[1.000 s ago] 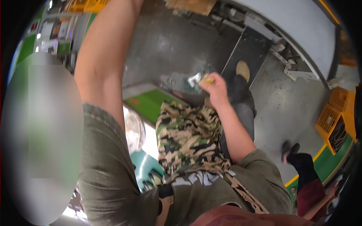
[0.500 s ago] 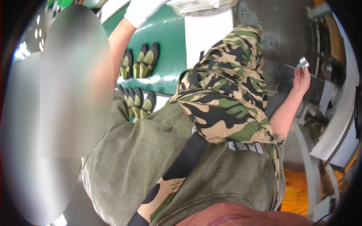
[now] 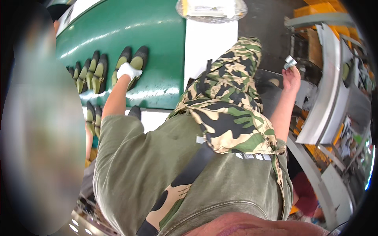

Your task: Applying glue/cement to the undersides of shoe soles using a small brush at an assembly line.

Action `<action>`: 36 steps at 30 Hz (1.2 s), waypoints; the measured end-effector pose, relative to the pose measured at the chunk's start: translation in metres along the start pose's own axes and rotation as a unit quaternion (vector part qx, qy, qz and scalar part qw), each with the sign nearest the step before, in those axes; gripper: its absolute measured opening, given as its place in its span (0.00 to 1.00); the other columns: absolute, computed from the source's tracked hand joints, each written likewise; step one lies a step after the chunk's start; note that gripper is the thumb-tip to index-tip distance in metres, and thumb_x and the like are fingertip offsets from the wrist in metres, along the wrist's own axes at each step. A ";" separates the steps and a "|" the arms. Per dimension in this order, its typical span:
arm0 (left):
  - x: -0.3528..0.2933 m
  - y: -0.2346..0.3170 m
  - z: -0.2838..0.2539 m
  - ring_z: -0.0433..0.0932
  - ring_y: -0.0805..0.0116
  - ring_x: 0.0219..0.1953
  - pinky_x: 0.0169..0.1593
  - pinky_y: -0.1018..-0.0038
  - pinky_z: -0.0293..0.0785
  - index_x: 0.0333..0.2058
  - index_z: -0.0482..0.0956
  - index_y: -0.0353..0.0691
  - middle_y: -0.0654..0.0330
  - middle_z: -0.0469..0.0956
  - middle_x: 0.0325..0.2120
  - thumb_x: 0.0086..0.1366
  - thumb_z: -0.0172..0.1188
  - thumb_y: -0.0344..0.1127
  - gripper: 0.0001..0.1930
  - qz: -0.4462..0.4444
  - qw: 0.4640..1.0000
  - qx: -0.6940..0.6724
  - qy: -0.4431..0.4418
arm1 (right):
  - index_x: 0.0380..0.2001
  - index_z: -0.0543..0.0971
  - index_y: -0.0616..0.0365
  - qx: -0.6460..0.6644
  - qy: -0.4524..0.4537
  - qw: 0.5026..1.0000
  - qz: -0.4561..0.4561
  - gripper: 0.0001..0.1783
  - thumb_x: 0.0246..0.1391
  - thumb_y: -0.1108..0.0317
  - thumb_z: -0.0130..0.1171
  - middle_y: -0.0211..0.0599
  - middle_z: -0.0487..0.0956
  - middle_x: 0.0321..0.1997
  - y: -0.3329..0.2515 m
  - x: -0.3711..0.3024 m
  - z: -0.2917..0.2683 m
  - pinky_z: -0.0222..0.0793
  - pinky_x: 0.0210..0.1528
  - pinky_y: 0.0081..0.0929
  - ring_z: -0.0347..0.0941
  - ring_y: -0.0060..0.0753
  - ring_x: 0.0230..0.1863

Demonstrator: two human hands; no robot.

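My left hand (image 3: 129, 71), in a white glove, rests on a pair of olive-lined black shoes (image 3: 138, 63) on the green work surface (image 3: 161, 35). It covers their middle and touches both; its fingers cannot be made out. Out to the right, my bare right hand (image 3: 291, 80) is raised, closed on a small shiny silver-and-white piece (image 3: 290, 61) that sticks up past the fingertips. Its exact kind is too small to tell.
More pairs of such shoes (image 3: 96, 72) stand in a row to the left, others (image 3: 92, 116) nearer to me. A plastic-wrapped bundle (image 3: 212, 10) lies at the far end of a white strip (image 3: 202, 47). Grey metal framework (image 3: 330, 86) runs along the right. Another person's arm (image 3: 88, 141) shows at left.
My left hand has come down from the far edge onto the pair of shoes. My right hand still holds the silver-and-white piece. The view has turned, bringing more shoes into sight.
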State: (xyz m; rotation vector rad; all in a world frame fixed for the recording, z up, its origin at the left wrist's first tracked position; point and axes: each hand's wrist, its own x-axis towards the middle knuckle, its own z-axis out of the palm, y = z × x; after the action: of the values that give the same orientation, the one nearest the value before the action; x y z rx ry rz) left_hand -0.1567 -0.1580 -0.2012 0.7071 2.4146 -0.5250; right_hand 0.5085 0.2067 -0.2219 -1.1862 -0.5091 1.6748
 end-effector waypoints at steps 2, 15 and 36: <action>-0.018 0.008 0.002 0.83 0.54 0.44 0.49 0.66 0.78 0.39 0.84 0.34 0.46 0.83 0.40 0.38 0.76 0.54 0.33 0.050 0.998 0.015 0.024 | 0.39 0.77 0.55 0.009 0.012 0.999 -0.038 0.10 0.53 0.71 0.66 0.36 0.80 0.37 -0.003 -0.011 0.037 0.72 0.43 0.40 0.75 0.36 0.41; -0.007 0.041 -0.009 0.82 0.60 0.44 0.50 0.69 0.75 0.43 0.83 0.29 0.50 0.83 0.40 0.41 0.79 0.53 0.37 0.108 0.968 -0.145 -0.172 | 0.35 0.77 0.54 -0.149 0.021 0.987 -0.060 0.11 0.52 0.68 0.69 0.28 0.80 0.31 0.011 -0.030 0.171 0.67 0.30 0.21 0.78 0.23 0.30; -0.144 0.182 -0.140 0.73 0.64 0.57 0.62 0.66 0.67 0.57 0.71 0.39 0.56 0.74 0.56 0.54 0.74 0.36 0.33 0.647 0.675 -0.267 0.233 | 0.34 0.77 0.61 -0.249 -0.203 0.931 -0.175 0.12 0.48 0.74 0.70 0.28 0.78 0.32 0.015 -0.115 0.307 0.69 0.39 0.19 0.72 0.18 0.34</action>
State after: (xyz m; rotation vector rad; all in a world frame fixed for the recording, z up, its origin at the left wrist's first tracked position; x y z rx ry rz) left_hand -0.0058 0.0030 -0.0435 2.0706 1.5726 0.9966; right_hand 0.2357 0.1574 -0.0462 -1.0059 -1.3871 1.5173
